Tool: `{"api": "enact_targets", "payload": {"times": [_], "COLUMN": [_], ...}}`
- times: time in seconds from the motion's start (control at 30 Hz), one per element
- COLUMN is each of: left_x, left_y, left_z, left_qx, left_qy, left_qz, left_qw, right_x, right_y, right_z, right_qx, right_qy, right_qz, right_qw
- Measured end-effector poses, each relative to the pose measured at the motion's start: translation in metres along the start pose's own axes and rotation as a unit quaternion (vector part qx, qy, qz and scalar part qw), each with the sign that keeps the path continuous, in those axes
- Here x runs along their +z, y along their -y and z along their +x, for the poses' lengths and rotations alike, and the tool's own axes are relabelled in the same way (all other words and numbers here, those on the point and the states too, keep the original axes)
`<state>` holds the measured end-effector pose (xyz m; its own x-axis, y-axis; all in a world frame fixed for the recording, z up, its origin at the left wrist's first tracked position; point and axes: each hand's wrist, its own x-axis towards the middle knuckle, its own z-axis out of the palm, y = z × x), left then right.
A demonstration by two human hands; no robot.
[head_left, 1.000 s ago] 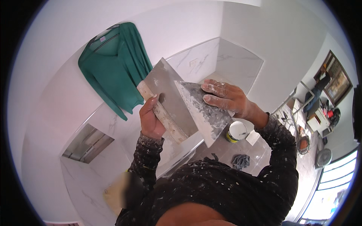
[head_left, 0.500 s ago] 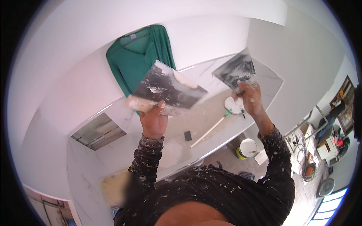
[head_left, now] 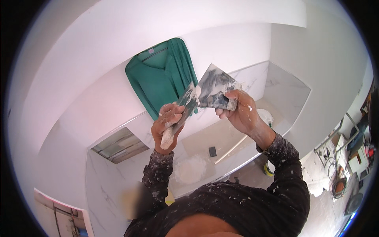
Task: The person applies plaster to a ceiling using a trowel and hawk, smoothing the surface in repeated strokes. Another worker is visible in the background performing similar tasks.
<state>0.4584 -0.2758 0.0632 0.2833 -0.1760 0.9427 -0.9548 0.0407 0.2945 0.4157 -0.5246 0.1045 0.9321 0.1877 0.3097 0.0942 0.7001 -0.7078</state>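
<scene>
Closed around the pale handle of a wide putty knife (head_left: 188, 106) is my left hand (head_left: 166, 125). That knife is tilted, so its smeared blade shows narrow. My right hand (head_left: 245, 113) grips a second wide putty knife (head_left: 215, 86), its thumb on the flat metal near the handle edge. White putty (head_left: 197, 93) clings where the two blades meet or overlap in front of my chest. Grey and white smears cover the right blade, and white residue dots my fingers. The fingertips behind the right blade are partly hidden.
A green long-sleeved top (head_left: 158, 81) hangs on the white wall ahead. Below, a marble-look ledge carries a small dark block (head_left: 212, 151), a pale stick (head_left: 231, 150) and a round white lid-like thing (head_left: 266, 116). A bucket (head_left: 269, 169) is partly behind my right arm. Cables (head_left: 338, 185) lie at right.
Both hands have come together, the right moving left and down. The left putty knife has turned from broad face to near edge-on, and its blade now meets the right one. My view has shifted slightly.
</scene>
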Motion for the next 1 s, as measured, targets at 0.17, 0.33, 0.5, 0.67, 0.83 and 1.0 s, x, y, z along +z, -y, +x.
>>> {"api": "enact_targets", "payload": {"times": [0.17, 0.33, 0.5, 0.67, 0.83, 1.0], "left_x": [-0.038, -0.071, -0.107, -0.15, -0.172, -0.172], "left_y": [0.002, -0.001, -0.018, -0.044, -0.061, -0.078], "left_z": [-0.018, -0.074, -0.142, -0.198, -0.221, -0.23], "left_qx": [-0.171, -0.301, -0.382, -0.397, -0.39, -0.398], "left_qy": [-0.024, -0.095, -0.204, -0.252, -0.269, -0.294], "left_qz": [0.136, 0.151, 0.112, 0.113, 0.24, 0.312], "left_qw": [0.976, 0.937, 0.894, 0.875, 0.848, 0.811], "right_x": [-0.008, -0.033, -0.055, -0.074, -0.011, 0.017], "right_y": [0.026, 0.114, 0.225, 0.297, 0.309, 0.221], "right_z": [0.026, 0.136, 0.277, 0.389, 0.453, 0.404], "right_qx": [-0.052, -0.656, -0.588, -0.607, -0.614, -0.569], "right_qy": [0.118, 0.091, -0.106, 0.181, -0.257, -0.044], "right_qz": [0.039, -0.392, -0.147, 0.051, -0.178, -0.093], "right_qw": [0.991, 0.639, 0.788, 0.772, 0.725, 0.816]}}
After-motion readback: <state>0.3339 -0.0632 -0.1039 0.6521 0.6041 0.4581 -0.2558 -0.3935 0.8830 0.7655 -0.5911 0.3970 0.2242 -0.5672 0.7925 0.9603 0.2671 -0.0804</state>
